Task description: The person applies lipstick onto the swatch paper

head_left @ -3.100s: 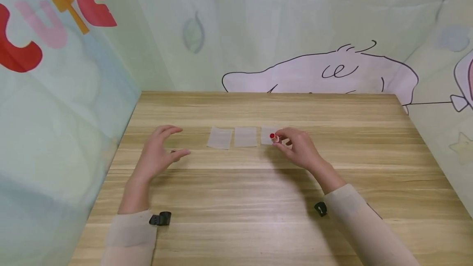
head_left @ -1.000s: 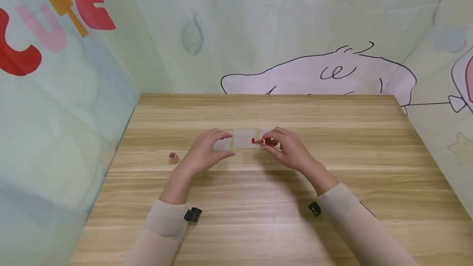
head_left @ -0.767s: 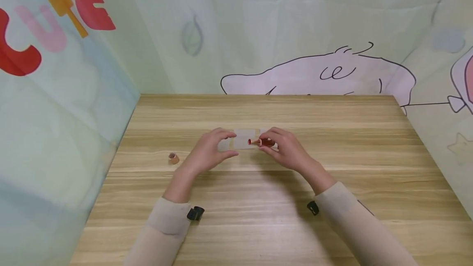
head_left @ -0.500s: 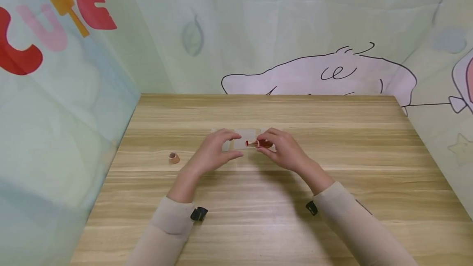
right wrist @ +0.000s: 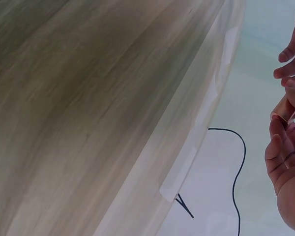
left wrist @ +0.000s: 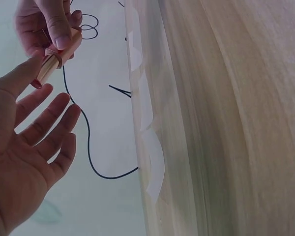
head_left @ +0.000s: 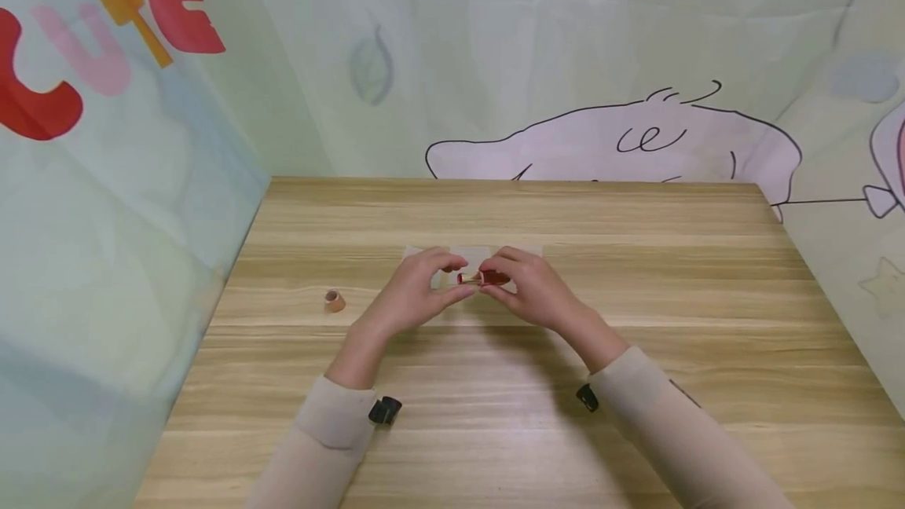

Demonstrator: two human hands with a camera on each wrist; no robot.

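Note:
My right hand (head_left: 533, 287) pinches a lipstick (head_left: 495, 278) between thumb and fingers, above the white sheets. Its gold inner tube and red tip point left, toward my left hand (head_left: 424, 289). In the left wrist view, the left thumb lies against or just before the gold end of the lipstick (left wrist: 50, 69), while the other fingers are spread and hold nothing; whether the thumb touches it I cannot tell. A rose-gold cap (head_left: 335, 301) sits on the table left of both hands. In the right wrist view, the lipstick (right wrist: 284, 112) shows at the right edge.
Three thin white sheets lie in a row on the wooden table (head_left: 452, 430); the hands partly cover them, and the middle sheet (head_left: 470, 256) shows between. A printed cloth (head_left: 318, 45) rises at the table's back and sides.
The left hand has come right from beside the cap, which now shows, to the lipstick. My right hand has moved left and turned the lipstick's tip leftward.

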